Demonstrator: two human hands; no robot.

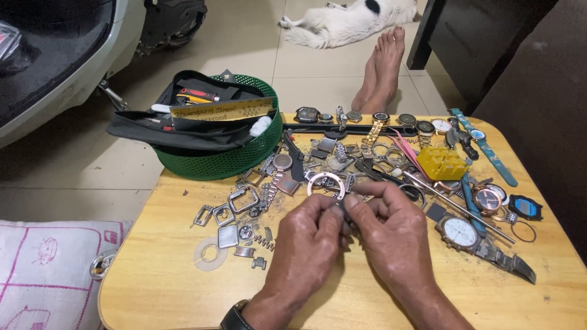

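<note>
Both my hands meet over the middle of the wooden table (159, 275), and between them I pinch a small dark part (340, 211) (too tiny and too covered by my fingers to say what it is). My left hand (309, 238) is curled shut, thumb and forefinger nipped onto that part from the left; my right hand (391, 232) is closed on it too, fingertips pressing in from the right, so the two sets of fingers touch. Just beyond my knuckles, on the far side, a round silver watch ring (326, 184) lies flat in the heap of loose metal bits. To the left of my hands sit square silver watch frames (243, 199), and nearer the left edge a pale translucent ring (210, 253). On the right, near my right wrist, a white-faced watch on a metal band (460, 232) lies face up, with a blue-cased watch (524, 208) farther right. A yellow block (441, 162) stands at the far right among more watches, and a row of watches runs along the far edge. At the far left corner a green mesh basket (232, 160) holds a black pouch (177, 131) with tools. A dark watch strap circles my left wrist at the near edge. Beyond the table, a bare foot (382, 67) rests on the tiled floor, and a white animal (348, 21) lies farther off.
</note>
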